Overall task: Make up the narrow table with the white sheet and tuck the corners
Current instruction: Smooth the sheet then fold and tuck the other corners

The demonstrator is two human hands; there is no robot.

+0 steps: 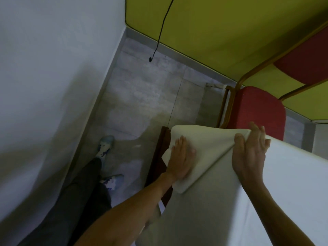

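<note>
My left hand (pixel 181 157) lies flat with straight fingers, pressing the folded corner of the white sheet (pixel 284 192) at the end of the narrow table (pixel 158 157). My right hand (pixel 250 151) pinches the fold's upper edge. The sheet hides all but the table's dark edge, and the frame cuts both off.

Just beyond the right hand (pixel 248 151) a red chair (pixel 257 107) stands close against the table's end, leaving little room to reach past. Between the hands, the raised fold of the white sheet (pixel 204 148) bars a straight crossing. Left of the left hand (pixel 179 157) runs the dark wooden table frame (pixel 159 157), then open tiled floor (pixel 142 96) up to the white wall (pixel 44 86). The person's legs (pixel 85 192) fill the gap near that forearm. A black cable (pixel 159 32) hangs well beyond.
</note>
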